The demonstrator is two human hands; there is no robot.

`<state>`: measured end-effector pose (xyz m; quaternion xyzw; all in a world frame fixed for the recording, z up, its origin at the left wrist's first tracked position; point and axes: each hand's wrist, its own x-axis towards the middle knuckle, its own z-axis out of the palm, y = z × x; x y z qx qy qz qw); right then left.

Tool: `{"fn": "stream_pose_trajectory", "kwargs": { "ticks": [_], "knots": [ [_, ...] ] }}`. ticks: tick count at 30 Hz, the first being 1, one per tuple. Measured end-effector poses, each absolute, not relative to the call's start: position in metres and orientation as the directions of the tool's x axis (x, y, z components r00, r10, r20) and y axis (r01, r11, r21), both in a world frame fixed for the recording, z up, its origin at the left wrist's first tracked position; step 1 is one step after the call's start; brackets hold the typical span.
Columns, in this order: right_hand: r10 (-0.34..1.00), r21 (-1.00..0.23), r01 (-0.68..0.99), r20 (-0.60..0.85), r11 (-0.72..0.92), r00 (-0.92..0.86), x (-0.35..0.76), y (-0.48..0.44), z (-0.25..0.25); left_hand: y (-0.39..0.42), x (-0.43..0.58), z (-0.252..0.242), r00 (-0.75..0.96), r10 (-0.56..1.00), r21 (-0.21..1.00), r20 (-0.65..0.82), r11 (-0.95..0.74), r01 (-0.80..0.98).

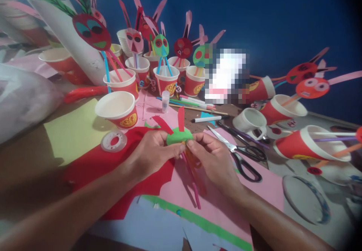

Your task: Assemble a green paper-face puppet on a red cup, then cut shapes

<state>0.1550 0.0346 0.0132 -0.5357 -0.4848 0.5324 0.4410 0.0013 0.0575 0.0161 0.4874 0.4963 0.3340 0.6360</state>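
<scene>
Between both hands is a small green paper face (179,134) with two red paper ears (181,119) rising from its top. My left hand (151,151) pinches its left side, the thumb lying along the lower edge. Opposite it, my right hand (213,158) grips the right edge between thumb and fingers. A pink straw (195,192) hangs down below the face, and something orange beside it is partly hidden by my right hand. Under the hands lie red paper (113,175) and pink paper (226,202). Black-handled scissors (246,168) rest just right of my right hand.
An upright paper cup (121,117) and a tape roll (113,141) stand at left. Behind are several cups holding paper faces on straws. A marker (209,119), a small clear tube (165,102) and a white mug (249,122) lie ahead; tipped cups (294,145) are at right.
</scene>
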Motion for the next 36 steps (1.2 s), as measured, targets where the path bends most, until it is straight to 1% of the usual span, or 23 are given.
{"fn": "stream_pose_trajectory", "kwargs": {
  "ticks": [3,6,9,13,17,20,24,28,32,36],
  "knots": [
    [0.987,-0.988,-0.013,-0.150,-0.151,-0.049,0.1578,0.0357,0.0113,0.0590,0.0017,0.0171,0.278,0.912,0.952,-0.301,0.304,0.033],
    [0.988,-0.989,-0.045,-0.139,-0.142,-0.068,0.1588,0.0353,0.0111,0.0600,0.0021,0.0170,0.269,0.915,0.953,-0.301,0.300,0.046],
    [0.990,-0.992,-0.030,-0.119,-0.122,-0.074,0.1571,0.0350,0.0121,0.0602,0.0020,0.0172,0.268,0.913,0.951,-0.306,0.303,0.056],
    [0.988,-0.991,-0.036,-0.128,-0.132,-0.089,0.1556,0.0365,0.0093,0.0592,0.0006,0.0162,0.281,0.914,0.957,-0.292,0.280,0.081],
    [0.993,-0.994,0.035,-0.109,-0.108,-0.038,0.1564,0.0367,0.0059,0.0584,0.0002,0.0123,0.293,0.901,0.946,-0.320,0.285,0.156],
    [0.995,-0.995,0.027,-0.093,-0.093,-0.017,0.1555,0.0353,0.0055,0.0578,0.0016,0.0112,0.293,0.903,0.948,-0.316,0.286,0.141],
    [0.992,-0.992,-0.014,-0.124,-0.124,-0.035,0.1541,0.0345,0.0053,0.0565,0.0027,0.0147,0.285,0.908,0.951,-0.309,0.285,0.123],
    [0.992,-0.992,0.001,-0.123,-0.123,-0.035,0.1554,0.0354,0.0086,0.0565,0.0021,0.0187,0.274,0.907,0.947,-0.320,0.294,0.133],
    [0.989,-0.991,-0.025,-0.129,-0.131,-0.068,0.1561,0.0361,0.0122,0.0576,0.0023,0.0182,0.254,0.914,0.947,-0.316,0.290,0.137],
    [0.989,-0.992,0.009,-0.128,-0.128,-0.068,0.1554,0.0371,0.0082,0.0577,0.0030,0.0161,0.267,0.912,0.950,-0.310,0.290,0.112]
  ]
}}
